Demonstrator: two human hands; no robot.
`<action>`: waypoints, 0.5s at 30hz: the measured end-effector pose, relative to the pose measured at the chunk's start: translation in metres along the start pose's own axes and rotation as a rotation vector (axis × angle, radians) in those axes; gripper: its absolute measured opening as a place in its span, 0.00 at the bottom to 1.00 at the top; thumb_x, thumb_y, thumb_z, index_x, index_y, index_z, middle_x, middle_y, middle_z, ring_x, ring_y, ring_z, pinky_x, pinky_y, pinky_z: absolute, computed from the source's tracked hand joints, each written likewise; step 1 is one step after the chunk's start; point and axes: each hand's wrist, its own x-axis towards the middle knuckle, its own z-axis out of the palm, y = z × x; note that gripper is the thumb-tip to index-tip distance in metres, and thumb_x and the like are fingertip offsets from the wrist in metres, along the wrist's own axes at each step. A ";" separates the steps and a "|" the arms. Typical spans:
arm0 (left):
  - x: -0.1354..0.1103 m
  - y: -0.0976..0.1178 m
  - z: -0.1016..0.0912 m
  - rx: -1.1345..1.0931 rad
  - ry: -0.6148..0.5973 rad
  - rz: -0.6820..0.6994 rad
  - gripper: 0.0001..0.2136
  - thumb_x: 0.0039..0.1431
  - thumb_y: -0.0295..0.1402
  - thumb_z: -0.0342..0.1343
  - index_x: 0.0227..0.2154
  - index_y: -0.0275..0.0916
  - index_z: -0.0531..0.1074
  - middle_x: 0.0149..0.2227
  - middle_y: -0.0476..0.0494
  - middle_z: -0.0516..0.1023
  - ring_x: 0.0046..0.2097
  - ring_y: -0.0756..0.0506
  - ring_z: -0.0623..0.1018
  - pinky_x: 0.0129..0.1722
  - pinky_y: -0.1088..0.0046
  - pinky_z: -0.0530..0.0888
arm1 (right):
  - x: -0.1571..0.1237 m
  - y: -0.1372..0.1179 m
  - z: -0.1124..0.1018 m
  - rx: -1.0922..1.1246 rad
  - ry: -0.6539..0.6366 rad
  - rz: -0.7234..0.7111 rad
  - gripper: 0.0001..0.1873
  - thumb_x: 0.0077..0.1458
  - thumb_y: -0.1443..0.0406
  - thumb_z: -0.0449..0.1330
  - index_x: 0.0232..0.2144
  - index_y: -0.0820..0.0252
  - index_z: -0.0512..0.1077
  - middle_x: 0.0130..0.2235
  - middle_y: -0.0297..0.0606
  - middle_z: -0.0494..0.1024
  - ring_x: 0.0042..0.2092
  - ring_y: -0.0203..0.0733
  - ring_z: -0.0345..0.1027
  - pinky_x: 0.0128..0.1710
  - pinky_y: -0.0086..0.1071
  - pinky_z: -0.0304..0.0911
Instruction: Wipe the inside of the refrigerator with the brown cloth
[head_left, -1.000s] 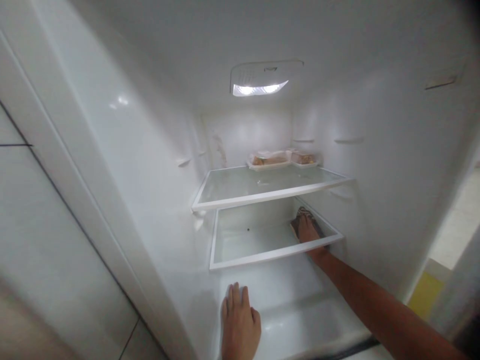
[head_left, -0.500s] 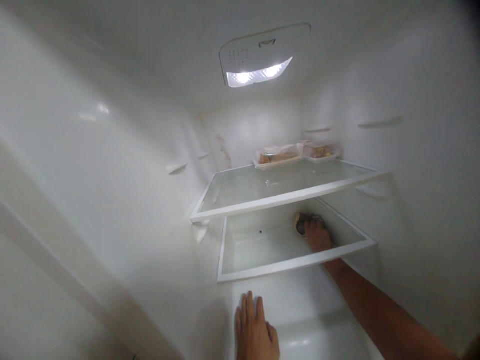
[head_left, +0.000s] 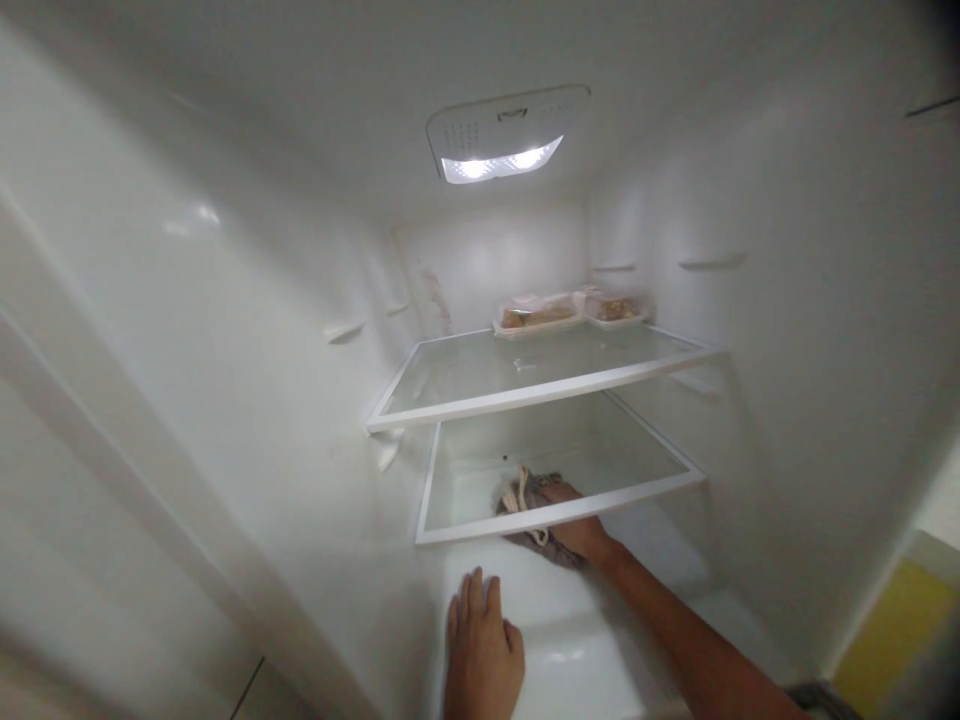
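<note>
My right hand (head_left: 566,510) reaches under the lower glass shelf (head_left: 570,512) of a fridge and is closed on a grey-brown cloth (head_left: 551,548) with a cream edge. The cloth lies bunched against the white fridge floor, partly seen through the glass and partly below the shelf's front rim. My left hand (head_left: 484,645) rests flat on the fridge floor at the lower left, fingers stretched forward and holding nothing. Its thumb stands slightly apart from the fingers.
Two wrapped food trays (head_left: 540,315) sit at the back of the upper glass shelf (head_left: 555,388). A lit lamp (head_left: 502,162) is set in the ceiling. White side walls with moulded shelf supports (head_left: 712,263) enclose the space. Something yellow (head_left: 896,630) shows outside, lower right.
My right hand has drawn the cloth from the back right corner toward the front and left. My left hand stays flat on the floor. The view has shifted slightly.
</note>
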 end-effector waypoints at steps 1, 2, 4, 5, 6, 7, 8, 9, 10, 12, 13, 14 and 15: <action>0.000 0.000 -0.001 0.002 -0.007 0.001 0.24 0.62 0.28 0.47 0.61 0.39 0.70 0.68 0.37 0.67 0.71 0.39 0.63 0.70 0.56 0.60 | 0.003 0.000 -0.005 -0.065 -0.014 -0.069 0.14 0.61 0.67 0.57 0.47 0.55 0.78 0.49 0.39 0.82 0.53 0.45 0.73 0.55 0.36 0.67; 0.001 0.001 -0.003 0.003 -0.013 0.002 0.24 0.62 0.28 0.47 0.61 0.38 0.70 0.68 0.36 0.67 0.71 0.39 0.63 0.70 0.56 0.60 | 0.007 0.003 -0.011 -0.136 -0.023 -0.127 0.13 0.61 0.67 0.56 0.44 0.55 0.79 0.48 0.40 0.83 0.53 0.47 0.72 0.55 0.39 0.67; 0.002 0.003 -0.007 0.002 -0.025 -0.004 0.25 0.62 0.28 0.47 0.62 0.38 0.69 0.69 0.36 0.66 0.71 0.38 0.63 0.70 0.55 0.60 | 0.017 0.017 -0.025 -0.255 -0.022 -0.180 0.14 0.60 0.70 0.55 0.41 0.59 0.80 0.47 0.47 0.83 0.54 0.53 0.71 0.55 0.46 0.67; 0.002 0.003 -0.008 -0.001 -0.035 -0.006 0.25 0.62 0.28 0.47 0.62 0.37 0.69 0.69 0.35 0.66 0.71 0.38 0.62 0.70 0.54 0.59 | 0.020 0.026 -0.032 -0.282 -0.010 -0.173 0.15 0.59 0.71 0.54 0.42 0.62 0.80 0.48 0.51 0.82 0.56 0.56 0.70 0.56 0.50 0.66; 0.002 0.004 -0.010 -0.003 -0.044 -0.009 0.25 0.62 0.27 0.47 0.62 0.37 0.69 0.69 0.35 0.66 0.71 0.38 0.62 0.70 0.54 0.59 | 0.022 0.037 -0.038 -0.296 0.006 -0.158 0.17 0.58 0.72 0.53 0.44 0.65 0.80 0.50 0.55 0.81 0.58 0.58 0.68 0.58 0.53 0.64; 0.002 0.004 -0.011 -0.003 -0.054 -0.013 0.25 0.62 0.28 0.47 0.62 0.37 0.68 0.69 0.34 0.65 0.71 0.37 0.62 0.70 0.54 0.59 | 0.020 0.048 -0.043 -0.313 0.020 -0.146 0.20 0.58 0.74 0.52 0.47 0.67 0.79 0.52 0.58 0.80 0.60 0.59 0.66 0.60 0.56 0.62; 0.002 0.004 -0.011 -0.003 -0.061 -0.014 0.25 0.63 0.28 0.47 0.62 0.37 0.68 0.69 0.34 0.65 0.71 0.37 0.62 0.70 0.53 0.59 | 0.017 0.058 -0.048 -0.329 0.032 -0.133 0.22 0.57 0.75 0.50 0.50 0.69 0.78 0.54 0.59 0.79 0.61 0.60 0.65 0.61 0.58 0.61; 0.002 0.004 -0.012 -0.002 -0.064 -0.015 0.25 0.63 0.28 0.47 0.63 0.37 0.68 0.69 0.34 0.65 0.71 0.37 0.62 0.70 0.53 0.58 | 0.011 0.068 -0.051 -0.345 0.043 -0.121 0.25 0.57 0.76 0.49 0.52 0.70 0.76 0.54 0.59 0.79 0.62 0.60 0.65 0.62 0.60 0.60; 0.002 0.004 -0.012 0.000 -0.063 -0.013 0.25 0.63 0.28 0.47 0.63 0.38 0.68 0.69 0.35 0.65 0.71 0.37 0.62 0.70 0.53 0.58 | 0.003 0.076 -0.053 -0.361 0.054 -0.110 0.27 0.56 0.76 0.47 0.54 0.70 0.75 0.54 0.59 0.79 0.61 0.60 0.66 0.62 0.61 0.60; 0.002 0.004 -0.014 0.004 -0.059 -0.007 0.25 0.63 0.28 0.46 0.63 0.38 0.68 0.69 0.35 0.65 0.71 0.38 0.62 0.70 0.53 0.58 | -0.014 0.087 -0.055 -0.395 0.085 -0.086 0.29 0.55 0.77 0.46 0.55 0.70 0.75 0.53 0.60 0.79 0.59 0.61 0.69 0.61 0.62 0.61; 0.003 0.005 -0.015 0.007 -0.060 -0.006 0.25 0.63 0.28 0.46 0.63 0.38 0.68 0.69 0.34 0.65 0.71 0.38 0.62 0.70 0.54 0.58 | -0.023 0.090 -0.056 -0.406 0.109 -0.070 0.30 0.54 0.77 0.46 0.55 0.70 0.75 0.53 0.60 0.79 0.59 0.62 0.69 0.60 0.62 0.62; 0.003 0.005 -0.016 0.013 -0.063 -0.006 0.25 0.63 0.27 0.46 0.63 0.37 0.68 0.69 0.34 0.65 0.71 0.37 0.62 0.70 0.54 0.59 | -0.032 0.091 -0.057 -0.408 0.140 -0.052 0.29 0.54 0.77 0.47 0.55 0.70 0.75 0.54 0.60 0.79 0.59 0.63 0.70 0.59 0.61 0.63; 0.004 0.006 -0.018 0.020 -0.068 -0.008 0.25 0.63 0.27 0.45 0.63 0.37 0.68 0.69 0.34 0.66 0.71 0.37 0.62 0.70 0.54 0.59 | -0.040 0.090 -0.059 -0.408 0.169 -0.034 0.29 0.53 0.77 0.48 0.54 0.70 0.76 0.54 0.61 0.79 0.58 0.63 0.70 0.59 0.61 0.64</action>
